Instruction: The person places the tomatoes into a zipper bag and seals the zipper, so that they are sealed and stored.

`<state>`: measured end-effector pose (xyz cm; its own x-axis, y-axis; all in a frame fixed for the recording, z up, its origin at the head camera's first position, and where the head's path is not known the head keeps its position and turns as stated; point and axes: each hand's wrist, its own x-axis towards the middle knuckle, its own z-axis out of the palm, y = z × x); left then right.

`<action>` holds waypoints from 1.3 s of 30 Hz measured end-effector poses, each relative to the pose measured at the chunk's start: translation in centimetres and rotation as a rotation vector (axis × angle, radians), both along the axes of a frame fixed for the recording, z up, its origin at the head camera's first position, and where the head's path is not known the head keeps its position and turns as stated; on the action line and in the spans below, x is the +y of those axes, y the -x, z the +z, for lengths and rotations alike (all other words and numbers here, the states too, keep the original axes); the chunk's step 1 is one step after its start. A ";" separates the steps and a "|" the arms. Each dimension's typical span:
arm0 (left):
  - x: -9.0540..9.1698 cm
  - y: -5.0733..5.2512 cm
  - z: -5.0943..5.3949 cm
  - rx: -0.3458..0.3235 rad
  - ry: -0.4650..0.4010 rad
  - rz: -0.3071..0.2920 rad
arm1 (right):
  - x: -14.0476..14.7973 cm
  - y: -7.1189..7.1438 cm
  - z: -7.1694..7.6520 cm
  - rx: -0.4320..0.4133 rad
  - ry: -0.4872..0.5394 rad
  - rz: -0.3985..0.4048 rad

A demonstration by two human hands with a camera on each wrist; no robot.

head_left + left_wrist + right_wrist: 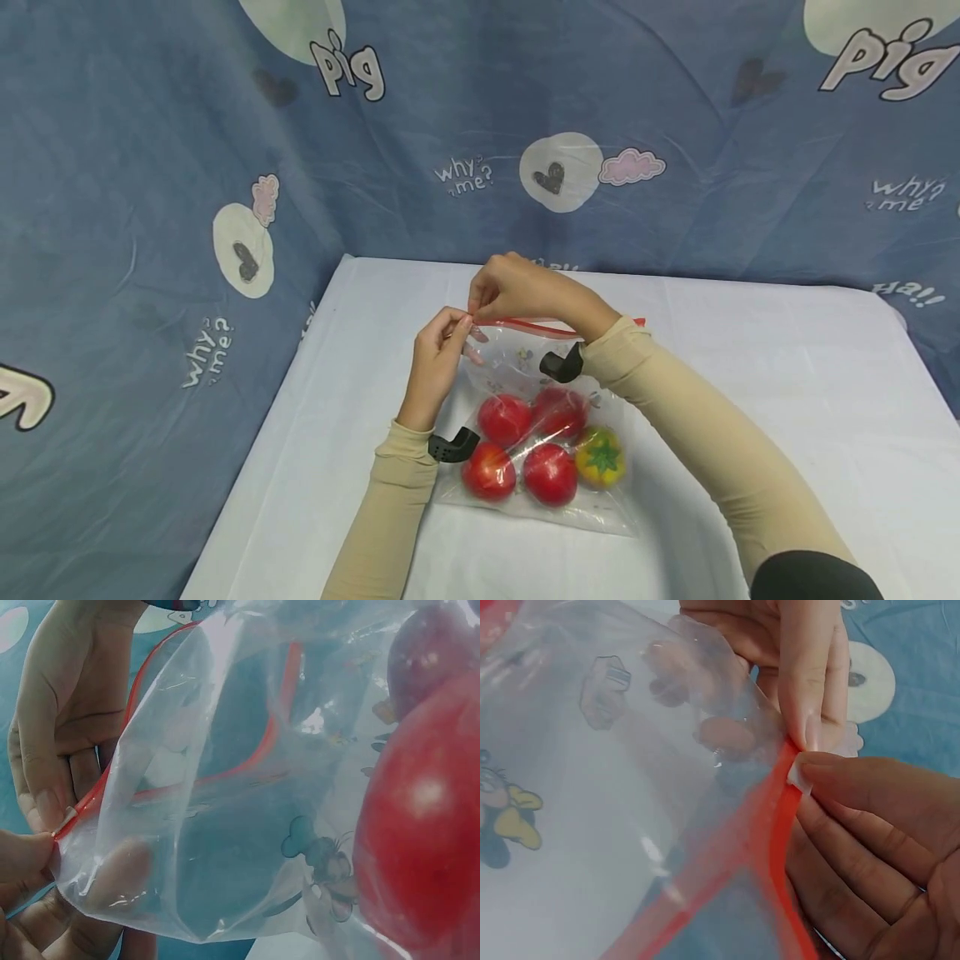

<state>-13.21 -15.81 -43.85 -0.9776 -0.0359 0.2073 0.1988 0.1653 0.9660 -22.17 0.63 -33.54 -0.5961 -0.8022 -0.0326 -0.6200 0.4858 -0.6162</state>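
Observation:
A clear zip bag [592, 518] with a red zip strip [782, 832] lies on the white table, its top edge lifted. Inside are several red round fruits [551, 475] and a yellow-green one [600, 457] with a green star-shaped top. My left hand [437, 354] pinches the bag's top left corner between thumb and fingers. Right beside it, my right hand [528, 287] pinches a small white slider [801, 776] on the strip, as the right wrist view shows. Between the hands and the fruits the strip's two sides stand apart in the left wrist view.
White cloth covers the table [750, 375]. Blue printed fabric [420, 108] hangs behind it and along the left side. Black bands [453, 446] sit on both wrists, over beige sleeves.

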 end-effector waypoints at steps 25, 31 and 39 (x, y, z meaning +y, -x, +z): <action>-0.1 0.0 0.1 0.051 0.051 0.024 | 0.3 0.3 -0.2 -0.057 -0.008 0.026; 0.1 -0.4 1.1 0.034 0.044 0.018 | 0.6 0.3 -0.2 -0.063 -0.012 0.032; 0.4 -1.4 2.9 0.015 0.013 0.028 | 1.2 0.4 -0.2 -0.070 -0.041 0.019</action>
<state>-11.81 -15.41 -40.95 -0.9731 -0.0607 0.2221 0.2078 0.1832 0.9609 -22.55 1.81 -33.76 -0.5760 -0.8105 -0.1064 -0.5854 0.4999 -0.6383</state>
